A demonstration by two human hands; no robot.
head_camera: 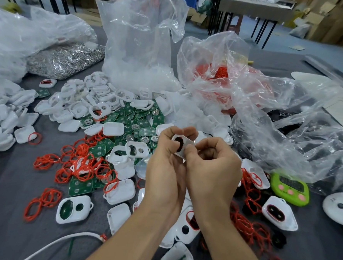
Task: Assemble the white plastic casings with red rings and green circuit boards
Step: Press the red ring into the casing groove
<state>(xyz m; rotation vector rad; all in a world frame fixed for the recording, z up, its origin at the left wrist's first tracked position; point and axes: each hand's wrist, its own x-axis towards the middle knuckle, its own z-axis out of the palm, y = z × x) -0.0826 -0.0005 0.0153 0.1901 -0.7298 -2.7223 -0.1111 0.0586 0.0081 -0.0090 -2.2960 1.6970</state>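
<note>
Both hands meet above the middle of the table around one white casing [182, 145] with a dark round opening. My left hand [167, 161] grips it from the left, thumb beside the opening. My right hand [212, 164] pinches its right edge with curled fingers. Loose red rings [80, 164] lie scattered to the left on the grey cloth. A heap of green circuit boards [135, 117] sits just beyond my hands. White casings [92, 103] are piled further back and left. One casing with a green board inside [73, 209] lies near left.
Clear plastic bags stand behind: one with white parts [139, 47], one with red rings [220, 72], one with metal clips [64, 61]. A green timer [289, 189] and a white remote [340, 208] lie at the right. Several casings with red rings [278, 214] rest near right.
</note>
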